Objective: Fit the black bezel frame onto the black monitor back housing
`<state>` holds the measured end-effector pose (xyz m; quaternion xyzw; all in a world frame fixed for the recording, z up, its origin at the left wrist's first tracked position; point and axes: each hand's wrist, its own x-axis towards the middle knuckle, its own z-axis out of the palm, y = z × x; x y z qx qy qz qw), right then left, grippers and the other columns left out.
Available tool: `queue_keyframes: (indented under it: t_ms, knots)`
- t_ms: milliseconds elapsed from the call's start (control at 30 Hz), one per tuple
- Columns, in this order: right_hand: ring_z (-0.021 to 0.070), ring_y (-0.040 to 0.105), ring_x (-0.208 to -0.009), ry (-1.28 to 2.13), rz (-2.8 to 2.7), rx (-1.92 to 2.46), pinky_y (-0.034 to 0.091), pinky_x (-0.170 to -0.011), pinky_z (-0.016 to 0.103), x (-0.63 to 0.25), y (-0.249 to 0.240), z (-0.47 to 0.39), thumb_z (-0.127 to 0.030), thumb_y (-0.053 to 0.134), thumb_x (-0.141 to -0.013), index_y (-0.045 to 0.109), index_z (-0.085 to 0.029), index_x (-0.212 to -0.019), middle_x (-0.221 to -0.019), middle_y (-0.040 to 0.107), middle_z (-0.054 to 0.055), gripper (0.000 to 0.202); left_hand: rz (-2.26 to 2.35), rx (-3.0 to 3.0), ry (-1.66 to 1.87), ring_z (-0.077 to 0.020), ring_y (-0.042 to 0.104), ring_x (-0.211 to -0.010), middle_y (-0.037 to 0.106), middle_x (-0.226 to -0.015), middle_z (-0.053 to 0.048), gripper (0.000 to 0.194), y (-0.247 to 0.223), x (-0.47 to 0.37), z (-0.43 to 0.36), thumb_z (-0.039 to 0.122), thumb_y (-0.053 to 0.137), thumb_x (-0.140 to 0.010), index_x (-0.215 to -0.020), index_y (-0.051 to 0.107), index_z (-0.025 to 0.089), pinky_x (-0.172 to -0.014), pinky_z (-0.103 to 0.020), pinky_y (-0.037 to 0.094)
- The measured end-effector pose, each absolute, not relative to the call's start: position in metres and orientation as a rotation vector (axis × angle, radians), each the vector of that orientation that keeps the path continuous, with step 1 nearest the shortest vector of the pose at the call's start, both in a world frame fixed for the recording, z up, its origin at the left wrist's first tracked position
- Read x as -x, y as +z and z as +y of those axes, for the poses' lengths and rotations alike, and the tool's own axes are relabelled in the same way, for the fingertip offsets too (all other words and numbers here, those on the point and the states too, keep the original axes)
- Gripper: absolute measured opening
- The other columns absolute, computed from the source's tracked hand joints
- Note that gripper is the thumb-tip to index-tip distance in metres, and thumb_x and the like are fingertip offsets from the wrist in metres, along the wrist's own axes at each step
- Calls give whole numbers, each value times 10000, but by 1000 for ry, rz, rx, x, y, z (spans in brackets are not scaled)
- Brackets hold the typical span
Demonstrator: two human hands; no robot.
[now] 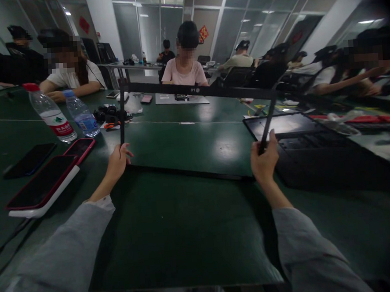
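A thin black rectangular frame (198,89) with a small light logo on its far bar is held up over the green table (187,234). My left hand (117,161) grips its left side near the lower corner, fingers closed round the bar. On the opposite side, my right hand (265,157) is closed on the right bar, with the thumb up along it. The table top shows through the frame's opening. Right of my right hand lies a dark open laptop part (331,159), with a shiny dark panel (282,125) behind it.
Two phones (43,181) lie at the left on a white device, beside a dark phone (30,159). A red-capped bottle (54,117) and a blue-capped bottle (81,117) stand behind. Orange-handled scissors (112,125) lie nearby. A person in pink (184,71) sits opposite; others sit around.
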<state>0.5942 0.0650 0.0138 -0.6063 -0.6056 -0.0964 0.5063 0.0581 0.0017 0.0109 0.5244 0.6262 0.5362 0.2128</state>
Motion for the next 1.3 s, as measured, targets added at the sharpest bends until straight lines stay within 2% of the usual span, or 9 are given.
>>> queue_keyframes:
  t_ms: [200,300,367,500,567,667,933,1100,1300]
  knots:
    - [294,704,-858,307,-1543,1526,611,-895,489,-601,-18,83,-578,696,-808,611,-194,-1325,-950,717,104,650,1844,-1103,1493,-120,467,-473,545,-625,32,297,21,-63,0,454,595,-967,-915,674,173,-480,-251,351]
    - [278,709,-903,511,-1523,1432,620,-909,489,-601,-27,89,-525,708,-752,592,-220,-1347,-957,723,77,678,1805,-1012,1538,-106,444,-473,539,-632,37,280,23,-63,0,445,646,-917,-893,677,168,-483,-242,343]
    - [279,719,-1006,561,-1543,1373,614,-969,505,-601,-29,90,-482,695,-743,569,-232,-1405,-1076,748,95,719,1815,-1003,1556,-104,446,-479,556,-659,31,255,20,-60,1,415,644,-903,-902,684,164,-488,-242,344]
    - [321,697,-1260,508,-1585,1374,534,-1148,568,-603,-31,91,-398,651,-764,590,-217,-1445,-1355,723,162,708,1985,-1221,1439,-167,596,-613,704,-791,-47,273,9,-49,4,393,636,-894,-964,746,153,-582,-280,433]
    - [347,682,-1321,442,-1563,1444,490,-1197,592,-604,-32,91,-358,648,-761,624,-190,-1426,-1370,725,179,687,2093,-1383,1318,-239,706,-818,782,-931,-98,319,4,-45,5,399,627,-911,-1041,791,158,-723,-319,506]
    - [369,706,-1296,364,-1552,1539,514,-1171,595,-607,-32,90,-311,650,-758,666,-155,-1397,-1321,756,195,658,2259,-1513,1088,-319,735,-1028,812,-1081,-139,398,3,-44,4,428,601,-949,-1161,825,177,-875,-389,530]
    - [349,736,-1254,283,-1515,1599,513,-1180,554,-608,-26,83,-278,668,-769,742,-155,-1282,-1257,794,172,532,2406,-1762,806,-330,687,-1088,774,-1150,-155,452,8,-47,-3,500,578,-963,-1125,861,188,-952,-421,532]
    - [345,741,-1239,340,-1482,1586,528,-1163,555,-604,-24,83,-255,693,-741,747,-177,-1217,-1221,805,155,485,2388,-1756,917,-350,681,-1092,763,-1105,-154,417,1,-43,-1,530,631,-918,-1047,867,211,-972,-450,541]
    - [362,731,-1255,338,-1527,1609,507,-1175,568,-602,-23,83,-287,681,-803,740,-158,-1221,-1251,786,192,441,2380,-1753,916,-413,653,-1145,733,-1185,-209,471,-1,-46,-1,528,605,-923,-1103,862,177,-1025,-546,519]
